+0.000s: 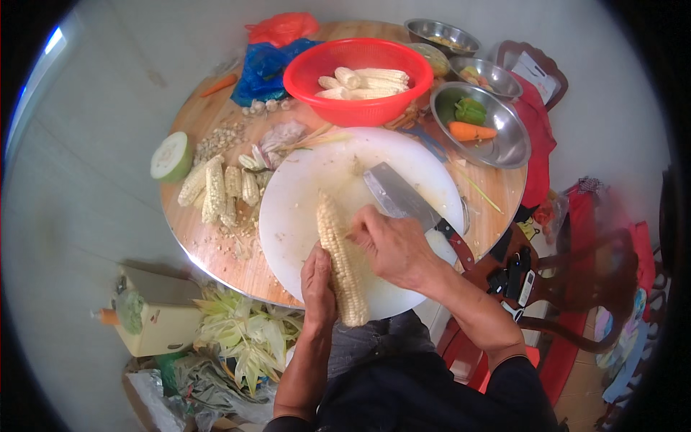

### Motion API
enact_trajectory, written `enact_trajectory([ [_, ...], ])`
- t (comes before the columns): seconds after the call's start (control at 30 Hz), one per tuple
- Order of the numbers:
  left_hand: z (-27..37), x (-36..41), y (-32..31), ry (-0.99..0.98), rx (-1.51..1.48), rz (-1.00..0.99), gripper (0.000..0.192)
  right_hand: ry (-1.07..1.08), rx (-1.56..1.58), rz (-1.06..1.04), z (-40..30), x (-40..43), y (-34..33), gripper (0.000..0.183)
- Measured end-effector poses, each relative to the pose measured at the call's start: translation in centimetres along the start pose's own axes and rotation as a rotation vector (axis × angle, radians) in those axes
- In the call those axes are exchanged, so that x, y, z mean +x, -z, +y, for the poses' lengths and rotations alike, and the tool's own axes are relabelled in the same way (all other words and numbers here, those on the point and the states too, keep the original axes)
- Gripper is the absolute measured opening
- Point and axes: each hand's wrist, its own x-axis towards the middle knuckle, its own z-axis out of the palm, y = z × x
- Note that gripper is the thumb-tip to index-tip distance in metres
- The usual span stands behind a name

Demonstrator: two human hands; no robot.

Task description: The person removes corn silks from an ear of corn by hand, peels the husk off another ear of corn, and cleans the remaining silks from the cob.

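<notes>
My left hand is closed around the lower part of a pale, husked ear of corn, its tip pointing away from me. Just right of the ear, my right hand has its fingers curled, thumb and forefinger pinched near the kernels; whether something thin is between them I cannot tell. Below both hands lies a round white cutting board. A cleaver rests on it, its dark handle over the board's right edge. Behind the board, a red plastic basket holds several husked ears of corn.
Corn pieces and a cut gourd lie left on the round wooden table. At the right, a steel bowl holds a carrot and a green pepper. Corn husks are heaped below the table's left edge.
</notes>
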Motion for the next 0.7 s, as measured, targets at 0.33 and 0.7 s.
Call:
enact_trajectory([
  [0.33, 0.0, -0.3, -0.6, -0.033, 0.039, 0.043, 0.047, 0.004, -0.234, 0.103, 1.9, 0.6, -0.6, 0.017],
  [0.7, -0.5, -0.1, -0.1, -0.133, 0.256, 0.002, 0.051, 0.083, -0.192, 0.067, 0.1, 2.1, -0.7, 0.019],
])
